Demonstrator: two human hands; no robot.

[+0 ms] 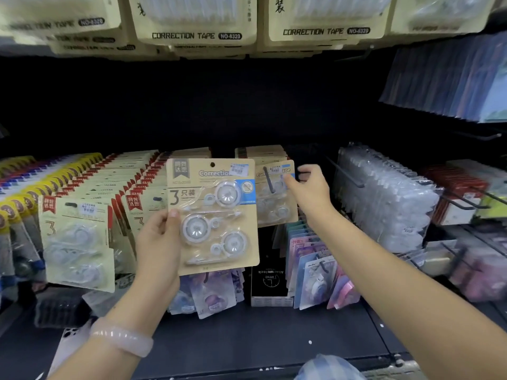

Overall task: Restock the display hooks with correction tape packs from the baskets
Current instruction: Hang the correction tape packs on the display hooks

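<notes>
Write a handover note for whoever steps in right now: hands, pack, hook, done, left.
Left hand: grips a beige three-piece correction tape pack by its left edge, upright, in front of the display.
Right hand: pinches the top corner of the front hung pack on the target hook.
Done: several matching packs already hang there.
Left: thread the held pack's hole over that hook. Baskets are out of view, so remaining stock is unknown.
</notes>
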